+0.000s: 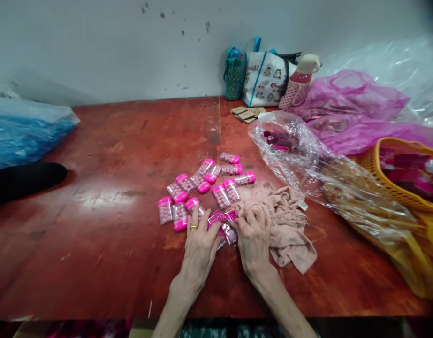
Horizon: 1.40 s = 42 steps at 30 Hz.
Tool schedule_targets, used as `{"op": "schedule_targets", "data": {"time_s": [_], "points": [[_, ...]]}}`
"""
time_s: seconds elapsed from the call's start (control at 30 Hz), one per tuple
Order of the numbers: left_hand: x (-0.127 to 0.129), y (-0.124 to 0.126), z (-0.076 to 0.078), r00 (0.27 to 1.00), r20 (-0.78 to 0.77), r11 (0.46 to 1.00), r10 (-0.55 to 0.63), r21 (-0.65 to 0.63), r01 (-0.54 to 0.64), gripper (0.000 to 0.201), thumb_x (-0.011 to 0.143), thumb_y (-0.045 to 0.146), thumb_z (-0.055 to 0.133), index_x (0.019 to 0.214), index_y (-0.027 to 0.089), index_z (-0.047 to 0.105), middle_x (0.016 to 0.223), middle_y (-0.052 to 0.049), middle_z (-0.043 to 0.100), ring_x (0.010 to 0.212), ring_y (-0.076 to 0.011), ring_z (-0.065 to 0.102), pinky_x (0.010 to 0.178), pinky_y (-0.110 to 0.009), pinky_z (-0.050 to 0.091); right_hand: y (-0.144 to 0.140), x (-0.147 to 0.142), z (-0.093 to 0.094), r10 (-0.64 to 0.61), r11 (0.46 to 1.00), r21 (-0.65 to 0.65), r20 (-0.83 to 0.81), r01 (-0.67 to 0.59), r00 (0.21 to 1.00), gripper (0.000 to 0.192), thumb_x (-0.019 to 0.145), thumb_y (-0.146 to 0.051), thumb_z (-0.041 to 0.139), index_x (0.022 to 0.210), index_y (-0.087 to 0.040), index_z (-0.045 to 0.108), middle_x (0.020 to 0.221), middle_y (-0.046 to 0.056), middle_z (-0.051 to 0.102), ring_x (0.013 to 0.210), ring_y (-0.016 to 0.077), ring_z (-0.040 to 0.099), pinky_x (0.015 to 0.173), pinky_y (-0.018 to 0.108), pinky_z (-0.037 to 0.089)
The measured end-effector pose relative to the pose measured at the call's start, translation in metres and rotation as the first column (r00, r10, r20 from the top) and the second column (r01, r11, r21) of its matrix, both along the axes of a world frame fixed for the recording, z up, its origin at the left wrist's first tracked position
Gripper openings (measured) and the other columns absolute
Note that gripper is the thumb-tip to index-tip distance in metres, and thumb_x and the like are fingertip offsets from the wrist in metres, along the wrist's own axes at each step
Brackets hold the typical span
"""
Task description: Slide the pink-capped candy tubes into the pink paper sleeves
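Note:
Over the table's front middle, my left hand (201, 234) has its fingers apart. Its fingertips touch a small clear box of pink balls with a bright pink cap (195, 204), and its thumb lies at the edge of shiny pink printed packets (223, 224). My right hand (253, 234) is closed, with bent fingers pinching the right edge of those packets. Its fingers partly cover that edge. Beyond my hands lie several more capped boxes of pink balls (221, 196), some flat and some overlapping. A crumpled beige cloth (290, 230) lies against my right hand.
On the red table (107, 253), a clear plastic bag (307, 155) and a yellow basket (388, 178) of pink packets lie right. Pink bags (353, 98), a white tote (265, 80) and bottles in holders stand behind. A blue-filled bag (26, 131) and black object (29, 180) are left.

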<state>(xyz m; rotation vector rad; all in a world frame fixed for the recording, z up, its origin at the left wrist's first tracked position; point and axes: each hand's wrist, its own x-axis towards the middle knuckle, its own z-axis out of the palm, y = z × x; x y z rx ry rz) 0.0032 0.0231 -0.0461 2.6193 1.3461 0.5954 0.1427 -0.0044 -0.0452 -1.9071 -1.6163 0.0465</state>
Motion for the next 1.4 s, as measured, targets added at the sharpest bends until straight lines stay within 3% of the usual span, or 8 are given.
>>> {"op": "schedule_targets", "data": {"time_s": [0.13, 0.23, 0.4, 0.67, 0.83, 0.97, 1.17, 1.4], "points": [[-0.003, -0.002, 0.010, 0.980, 0.198, 0.997, 0.027, -0.074, -0.013, 0.021, 0.080, 0.013, 0.053, 0.098, 0.018, 0.063, 0.121, -0.013, 0.055, 0.130, -0.0319, 0.028, 0.100, -0.053, 0.032, -0.005, 0.003, 0.002, 0.028, 0.995, 0.093, -0.048, -0.023, 0.998, 0.017, 0.086, -0.017, 0.052, 0.072, -0.019, 0.063, 0.074, 0.004, 0.059, 0.081, 0.0218, 0.046, 0.084, 0.043, 0.036], [-0.003, -0.003, 0.023, 0.866, 0.464, 0.959, 0.185, -0.279, -0.055, 0.016, 0.078, 0.022, 0.059, 0.092, 0.019, 0.066, 0.106, -0.010, 0.063, 0.114, -0.0287, 0.047, 0.096, -0.046, 0.037, -0.011, 0.003, 0.005, 0.076, 0.980, 0.191, -0.088, -0.058, 0.993, 0.019, 0.088, -0.016, 0.049, 0.078, -0.019, 0.064, 0.077, 0.004, 0.061, 0.082, 0.0200, 0.048, 0.082, 0.038, 0.037], [0.010, 0.001, 0.030, 0.605, 0.592, 0.691, 0.533, -0.717, 0.093, 0.017, 0.073, 0.029, 0.064, 0.081, 0.014, 0.069, 0.076, -0.006, 0.069, 0.073, -0.0200, 0.062, 0.070, -0.031, 0.049, -0.010, -0.009, 0.006, 0.186, 0.948, 0.281, -0.107, -0.150, 0.977, 0.015, 0.087, -0.019, 0.052, 0.079, -0.019, 0.065, 0.077, 0.004, 0.063, 0.089, 0.0211, 0.047, 0.082, 0.036, 0.038], [0.015, -0.001, 0.017, 0.572, 0.580, 0.714, 0.580, -0.700, -0.013, 0.018, 0.076, 0.031, 0.060, 0.083, 0.015, 0.067, 0.074, -0.004, 0.068, 0.069, -0.0174, 0.060, 0.064, -0.027, 0.047, -0.026, -0.004, 0.011, 0.056, 0.968, 0.249, -0.199, -0.005, 0.978, 0.011, 0.085, -0.018, 0.054, 0.092, -0.014, 0.062, 0.088, 0.010, 0.061, 0.090, 0.0242, 0.046, 0.083, 0.042, 0.038], [0.035, 0.001, 0.029, 0.687, 0.565, 0.793, 0.456, -0.609, -0.026, 0.013, 0.077, 0.028, 0.060, 0.084, 0.019, 0.066, 0.082, -0.004, 0.064, 0.080, -0.0200, 0.057, 0.075, -0.032, 0.043, -0.034, -0.006, -0.001, 0.025, 0.996, 0.084, -0.088, -0.017, 0.996, 0.012, 0.081, -0.024, 0.060, 0.085, -0.015, 0.068, 0.091, 0.012, 0.061, 0.093, 0.0310, 0.044, 0.081, 0.050, 0.035], [0.066, 0.007, 0.031, 0.935, 0.355, 0.914, -0.012, -0.374, 0.154, 0.018, 0.082, 0.023, 0.053, 0.097, 0.020, 0.062, 0.096, -0.007, 0.059, 0.096, -0.0245, 0.050, 0.085, -0.039, 0.038, -0.034, -0.007, -0.012, 0.030, 0.984, 0.178, -0.102, -0.011, 0.994, 0.025, 0.087, -0.018, 0.045, 0.085, -0.013, 0.069, 0.091, 0.015, 0.059, 0.096, 0.0316, 0.044, 0.079, 0.052, 0.037], [0.077, 0.028, 0.015, 0.903, 0.336, 0.855, -0.269, -0.348, 0.384, 0.031, 0.087, 0.019, 0.042, 0.118, 0.016, 0.046, 0.112, -0.012, 0.051, 0.109, -0.0222, 0.043, 0.094, -0.039, 0.033, -0.036, -0.003, -0.004, 0.079, 0.964, 0.266, -0.178, -0.030, 0.981, 0.020, 0.084, -0.012, 0.053, 0.079, -0.018, 0.071, 0.083, 0.010, 0.058, 0.092, 0.0260, 0.046, 0.079, 0.045, 0.042], [0.082, 0.059, 0.027, 0.887, 0.414, 0.794, -0.205, -0.459, 0.398, 0.008, 0.077, 0.016, 0.052, 0.073, 0.018, 0.059, 0.073, -0.002, 0.060, 0.072, -0.0179, 0.054, 0.069, -0.029, 0.043, -0.045, 0.000, -0.005, 0.103, 0.924, 0.383, -0.229, -0.008, 0.968, 0.019, 0.077, -0.004, 0.062, 0.088, -0.018, 0.068, 0.077, 0.006, 0.059, 0.080, 0.0208, 0.050, 0.071, 0.039, 0.045]]}}
